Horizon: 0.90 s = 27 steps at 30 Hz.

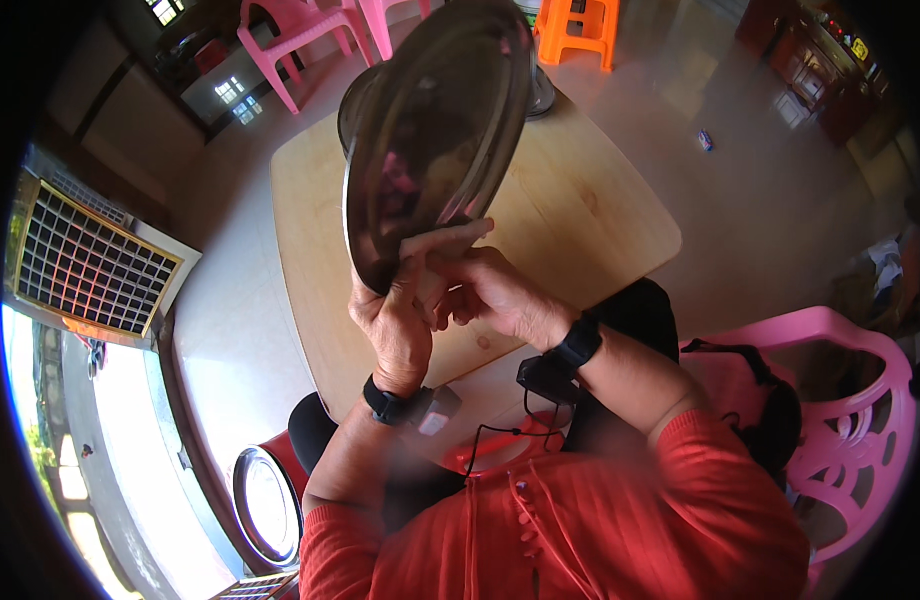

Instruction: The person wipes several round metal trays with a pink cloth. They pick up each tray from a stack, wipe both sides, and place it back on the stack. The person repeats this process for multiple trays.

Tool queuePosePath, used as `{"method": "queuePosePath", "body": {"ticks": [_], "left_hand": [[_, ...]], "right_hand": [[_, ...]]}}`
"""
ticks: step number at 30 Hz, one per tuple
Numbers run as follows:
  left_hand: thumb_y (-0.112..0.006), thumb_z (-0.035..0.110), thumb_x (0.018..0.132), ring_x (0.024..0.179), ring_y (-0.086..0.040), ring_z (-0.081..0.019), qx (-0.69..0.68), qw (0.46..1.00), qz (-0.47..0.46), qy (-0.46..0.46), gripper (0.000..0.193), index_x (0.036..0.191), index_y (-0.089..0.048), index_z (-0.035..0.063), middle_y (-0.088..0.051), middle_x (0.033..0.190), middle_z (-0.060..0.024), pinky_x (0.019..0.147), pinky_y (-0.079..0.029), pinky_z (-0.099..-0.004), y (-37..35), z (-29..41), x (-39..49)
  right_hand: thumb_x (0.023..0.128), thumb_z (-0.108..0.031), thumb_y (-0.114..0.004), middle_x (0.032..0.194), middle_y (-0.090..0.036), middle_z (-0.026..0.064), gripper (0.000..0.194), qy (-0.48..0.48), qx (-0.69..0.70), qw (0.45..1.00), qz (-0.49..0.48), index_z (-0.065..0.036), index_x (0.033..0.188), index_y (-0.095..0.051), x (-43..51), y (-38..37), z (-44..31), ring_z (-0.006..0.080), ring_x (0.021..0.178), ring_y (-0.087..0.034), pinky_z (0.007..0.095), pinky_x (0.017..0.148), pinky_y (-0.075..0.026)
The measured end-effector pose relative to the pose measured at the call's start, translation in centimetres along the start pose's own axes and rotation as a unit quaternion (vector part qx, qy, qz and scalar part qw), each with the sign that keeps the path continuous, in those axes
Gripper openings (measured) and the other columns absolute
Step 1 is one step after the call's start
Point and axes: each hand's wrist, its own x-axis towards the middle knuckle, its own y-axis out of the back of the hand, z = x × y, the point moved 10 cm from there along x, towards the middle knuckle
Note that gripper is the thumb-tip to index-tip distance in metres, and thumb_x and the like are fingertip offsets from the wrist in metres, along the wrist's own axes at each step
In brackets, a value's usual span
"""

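A large round shiny metal tray or lid [437, 150] stands tilted, nearly on edge, above the wooden table [587, 195]. My left hand [396, 322] grips its lower rim, with the thumb on the near face. Close beside it, at the tray's lower right, my right hand [493, 289] has its fingers bent toward the rim. Something pale [437, 251] lies between the two hands; whether it is a folded cloth or fingers is not clear. Behind the tray, other round metal pieces [541, 97] show in part on the table's far end.
A pink plastic chair [857, 352] with a black bag stands at the right. Another pink chair [302, 34] and an orange stool [577, 34] are beyond the table. A red container with a shiny round top [268, 506] is at lower left. A small packet [704, 140] lies on the floor.
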Motion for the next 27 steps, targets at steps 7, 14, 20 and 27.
{"method": "queuePosePath", "body": {"ticks": [7,14,20,27], "left_hand": [[-0.064,-0.008,0.09,0.088,-0.064,-0.0122,-0.035,0.997,-0.011,-0.064,0.022,0.109,-0.07,0.0003,-0.071,0.103,-0.0036,0.082,-0.051,-0.0272,0.2,0.4,0.4],[-0.067,-0.005,0.091,0.089,-0.056,-0.0065,0.033,0.995,-0.079,-0.048,0.022,0.112,-0.068,0.0021,-0.066,0.097,0.0037,0.083,-0.046,-0.0231,-0.6,1.2,-0.2],[-0.075,0.015,0.09,0.119,-0.054,-0.019,0.019,0.98,-0.187,-0.067,0.052,0.136,-0.057,-0.0003,-0.059,0.123,-0.0103,0.102,-0.042,-0.035,-2.9,4.6,-0.5],[-0.068,-0.003,0.091,0.103,-0.066,-0.0211,-0.088,0.981,-0.155,-0.082,0.046,0.135,-0.057,-0.0021,-0.068,0.117,-0.0147,0.087,-0.056,-0.0334,-1.0,8.0,1.1]], "right_hand": [[0.097,-0.025,-0.061,0.08,-0.068,0.0063,0.023,0.144,0.02,0.989,0.026,-0.004,0.105,-0.066,-0.6,4.0,-4.3,0.0161,0.067,-0.065,0.0257,0.056,-0.047],[0.101,-0.024,-0.055,0.1,-0.069,0.0053,0.023,0.186,0.059,0.981,0.024,-0.006,0.113,-0.065,-0.6,7.6,-8.1,0.0183,0.085,-0.067,0.0321,0.073,-0.055],[0.1,-0.024,-0.055,0.097,-0.069,0.0123,0.023,0.217,0.128,0.968,0.007,-0.003,0.107,-0.064,-0.7,7.9,-8.6,0.023,0.09,-0.067,0.0354,0.084,-0.053],[0.098,-0.022,-0.058,0.092,-0.067,0.0094,0.018,0.198,0.127,0.97,0.053,-0.005,0.1,-0.065,0.0,10.4,-8.0,0.0203,0.088,-0.065,0.0329,0.087,-0.049]]}}
